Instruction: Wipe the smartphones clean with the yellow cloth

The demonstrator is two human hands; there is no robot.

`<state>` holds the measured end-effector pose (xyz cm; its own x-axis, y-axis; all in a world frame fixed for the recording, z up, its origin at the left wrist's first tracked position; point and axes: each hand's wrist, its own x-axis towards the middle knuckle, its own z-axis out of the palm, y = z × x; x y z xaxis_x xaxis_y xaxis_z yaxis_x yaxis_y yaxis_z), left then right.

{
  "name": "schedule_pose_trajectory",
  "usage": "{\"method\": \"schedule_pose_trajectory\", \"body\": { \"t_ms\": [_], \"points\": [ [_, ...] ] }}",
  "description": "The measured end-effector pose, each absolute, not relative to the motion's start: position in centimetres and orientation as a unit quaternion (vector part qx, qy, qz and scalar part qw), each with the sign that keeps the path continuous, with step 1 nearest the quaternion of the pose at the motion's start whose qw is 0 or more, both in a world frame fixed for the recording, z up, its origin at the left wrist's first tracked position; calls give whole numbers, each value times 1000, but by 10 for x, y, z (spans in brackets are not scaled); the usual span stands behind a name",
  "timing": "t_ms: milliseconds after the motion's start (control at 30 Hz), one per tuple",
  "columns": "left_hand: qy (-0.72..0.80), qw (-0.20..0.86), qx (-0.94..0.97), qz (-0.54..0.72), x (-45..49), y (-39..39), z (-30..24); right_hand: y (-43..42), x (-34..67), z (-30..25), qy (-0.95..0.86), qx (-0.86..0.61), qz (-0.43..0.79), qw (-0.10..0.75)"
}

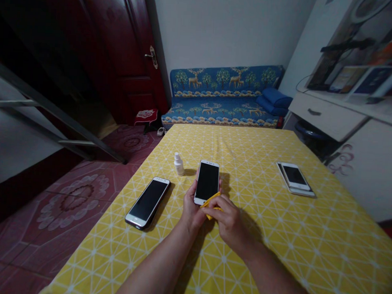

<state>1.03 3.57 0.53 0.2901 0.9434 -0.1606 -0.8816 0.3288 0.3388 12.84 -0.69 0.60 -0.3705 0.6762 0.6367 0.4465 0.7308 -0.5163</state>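
A white smartphone [208, 181] with a dark screen lies in my left hand [191, 205], whose fingers wrap round it from beneath. Over the phone's lower right corner, my right hand [226, 214] pinches a yellow cloth [209, 203] against the edge. Part of the cloth is hidden by the fingers. Just left of the phone stands a small white bottle [179, 164], upright with its cap on. A larger smartphone [148, 201] with a white front and a dark case lies face up, further left on the table.
A yellow patterned cloth covers the table [309, 238]. Two stacked devices [295, 179], the upper a white phone, lie at the right. Beyond the far edge is a blue sofa [223, 107]. A white cabinet [327, 116] stands at right, a metal ladder [70, 115] at left.
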Motion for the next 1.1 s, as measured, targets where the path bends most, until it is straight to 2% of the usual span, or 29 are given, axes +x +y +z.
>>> {"method": "schedule_pose_trajectory", "body": {
  "t_ms": [133,233,500,900,1100],
  "points": [
    [170,796,98,572,10,37,6,-2,133,-1,-766,-367,175,498],
    [162,795,99,576,10,37,6,1,137,-2,-733,-399,163,526],
    [165,796,126,569,12,34,0,-5,129,3,-810,-365,60,454],
    [212,816,114,526,29,23,8,10,147,-7,-732,-465,8,498],
    [211,822,113,517,22,26,5,-1,128,-10,-771,-411,55,483]
  ]
}}
